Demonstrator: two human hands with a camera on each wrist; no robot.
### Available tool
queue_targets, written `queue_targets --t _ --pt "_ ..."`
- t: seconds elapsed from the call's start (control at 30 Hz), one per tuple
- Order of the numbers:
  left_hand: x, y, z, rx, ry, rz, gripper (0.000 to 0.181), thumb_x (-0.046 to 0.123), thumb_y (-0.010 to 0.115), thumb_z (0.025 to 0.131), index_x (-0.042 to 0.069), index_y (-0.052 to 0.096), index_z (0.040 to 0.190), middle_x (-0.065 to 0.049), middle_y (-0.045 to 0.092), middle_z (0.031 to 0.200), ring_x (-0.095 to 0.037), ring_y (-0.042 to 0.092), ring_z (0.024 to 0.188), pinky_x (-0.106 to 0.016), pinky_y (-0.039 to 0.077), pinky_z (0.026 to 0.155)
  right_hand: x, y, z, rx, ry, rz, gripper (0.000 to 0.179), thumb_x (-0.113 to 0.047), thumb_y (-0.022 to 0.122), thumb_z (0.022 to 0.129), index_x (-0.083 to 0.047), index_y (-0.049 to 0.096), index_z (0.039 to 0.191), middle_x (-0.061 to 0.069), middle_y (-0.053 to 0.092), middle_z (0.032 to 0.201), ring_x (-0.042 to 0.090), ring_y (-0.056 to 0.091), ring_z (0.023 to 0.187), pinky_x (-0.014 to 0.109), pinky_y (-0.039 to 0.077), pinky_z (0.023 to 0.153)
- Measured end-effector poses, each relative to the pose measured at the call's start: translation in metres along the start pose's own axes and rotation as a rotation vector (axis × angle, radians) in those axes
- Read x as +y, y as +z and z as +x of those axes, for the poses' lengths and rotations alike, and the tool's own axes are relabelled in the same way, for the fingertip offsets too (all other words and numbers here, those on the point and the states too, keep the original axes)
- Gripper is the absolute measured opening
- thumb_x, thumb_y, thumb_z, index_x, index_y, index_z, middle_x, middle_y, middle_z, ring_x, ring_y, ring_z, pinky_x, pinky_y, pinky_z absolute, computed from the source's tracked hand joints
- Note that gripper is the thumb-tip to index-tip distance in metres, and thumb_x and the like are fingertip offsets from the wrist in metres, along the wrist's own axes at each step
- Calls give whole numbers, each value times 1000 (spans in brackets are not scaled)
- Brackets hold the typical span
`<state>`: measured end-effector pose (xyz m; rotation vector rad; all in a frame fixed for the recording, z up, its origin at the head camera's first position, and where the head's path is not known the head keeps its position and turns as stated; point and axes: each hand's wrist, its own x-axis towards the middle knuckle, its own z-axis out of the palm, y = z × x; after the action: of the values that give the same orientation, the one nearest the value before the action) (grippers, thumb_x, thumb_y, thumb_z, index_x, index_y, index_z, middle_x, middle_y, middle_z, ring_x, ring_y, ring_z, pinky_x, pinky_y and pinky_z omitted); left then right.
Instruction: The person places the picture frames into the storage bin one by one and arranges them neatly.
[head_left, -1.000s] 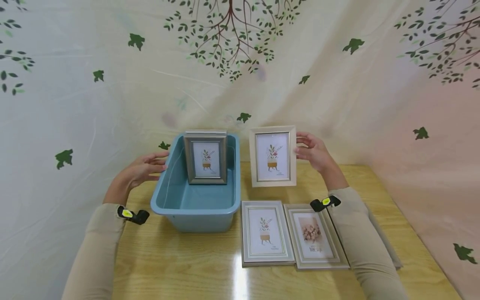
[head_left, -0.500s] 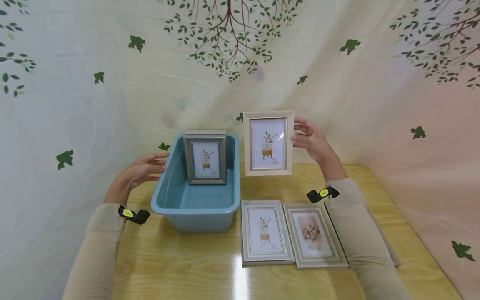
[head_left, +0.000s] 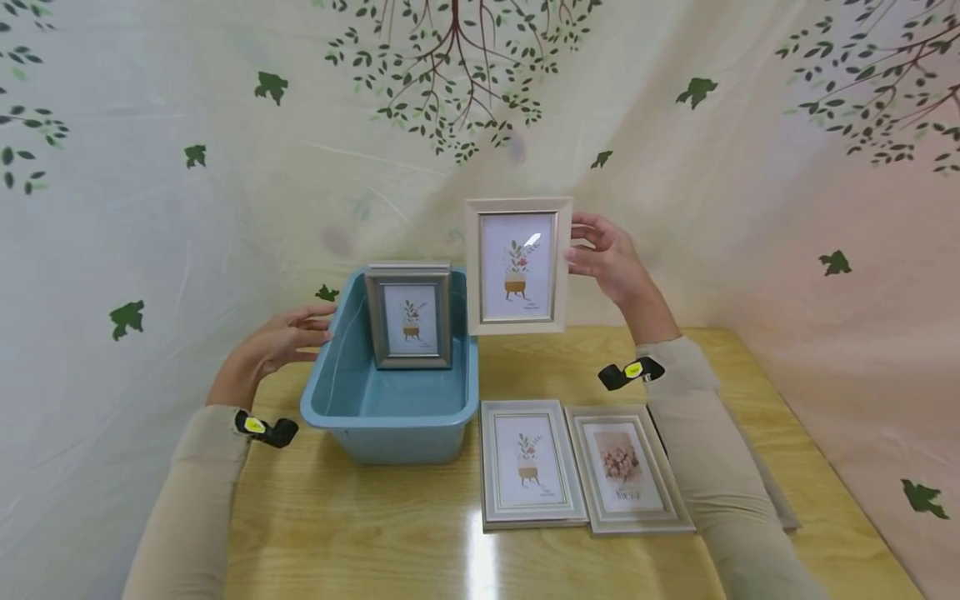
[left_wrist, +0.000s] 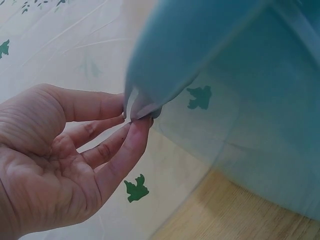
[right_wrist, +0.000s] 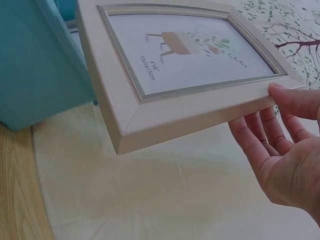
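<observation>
My right hand (head_left: 606, 257) pinches the right edge of a cream picture frame (head_left: 474, 267), thumb on the front and fingers behind. This frame is held upright in the air, its lower left corner overlapping the right rim of a blue plastic basin (head_left: 390, 423) in the head view. At the basin's left side, my left hand (head_left: 288, 340) grips the rim (left_wrist: 150, 80) between thumb and fingertips, shown in the left wrist view. Inside the basin, a grey-brown picture frame (head_left: 378, 333) leans against the back, with another frame's pale top edge (head_left: 408, 267) behind it.
On the wooden table (head_left: 360, 533) right of the basin lie a silvery-white picture frame (head_left: 491, 467) and a beige one (head_left: 603, 523) with a flower picture. Another frame (head_left: 780, 500) is mostly hidden under my right forearm. A printed cloth backdrop (head_left: 225, 208) rises behind the table.
My right hand has lifted the cream picture frame and moved it left, from beside the basin to its right rim. The left hand and the basin have stayed in place.
</observation>
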<state>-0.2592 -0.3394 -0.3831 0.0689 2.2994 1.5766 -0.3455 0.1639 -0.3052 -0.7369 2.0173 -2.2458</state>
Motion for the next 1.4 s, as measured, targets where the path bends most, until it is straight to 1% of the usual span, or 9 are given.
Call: queue_targets --t 0.1,0.23,0.47,0.77,0.9,1.0,1.23,1.4 --pt "0 0 -1 -2 1 5 73 19 55 106 11 12 165 -28 25 164 -47 30 150 -64 35 117 -1 9 4 1 -7 7 40 7 64 94 -12 59 129 3 65 111 14 67 89 27 63 76" --pt "0 0 -1 2 3 -1 73 18 56 106 12 13 165 -28 25 164 -47 30 150 -65 35 117 -1 22 9 -6 -24 6 41 7 64 94 -11 58 131 3 65 112 15 68 91 28 63 77" --pt "1 1 -1 11 -10 -2 73 17 56 106 13 14 165 -26 25 165 -46 30 150 -65 34 117 0 45 17 -13 -24 47 40 10 62 93 -9 58 129 3 66 109 16 68 87 29 63 75" --pt "-1 2 -1 15 -11 3 74 18 57 105 13 14 165 -26 26 165 -46 30 150 -65 35 117 10 71 24 27 0 85 42 12 62 92 -8 58 129 2 66 106 14 67 81 29 63 71" --pt "-2 1 0 12 -4 4 73 17 57 105 14 15 165 -26 25 165 -46 29 151 -65 35 117 13 83 28 51 9 82 43 13 62 93 -7 57 130 2 65 106 13 67 81 28 63 70" --pt "-2 0 0 11 -1 3 73 17 57 106 14 15 165 -26 25 165 -46 28 151 -65 34 117 17 91 30 66 9 101 43 14 61 92 -4 56 131 3 65 105 14 67 81 28 62 68" --pt "-2 -1 0 10 4 10 73 18 56 106 13 14 165 -27 23 165 -47 26 151 -65 34 117 26 108 34 107 5 150 42 18 61 90 -7 60 124 4 65 103 15 67 79 28 62 64" --pt "-1 -1 0 8 7 6 73 18 56 106 12 14 165 -27 24 165 -47 27 151 -66 34 117 34 118 37 123 0 183 43 20 61 89 -5 60 124 2 66 100 14 66 77 27 61 62"
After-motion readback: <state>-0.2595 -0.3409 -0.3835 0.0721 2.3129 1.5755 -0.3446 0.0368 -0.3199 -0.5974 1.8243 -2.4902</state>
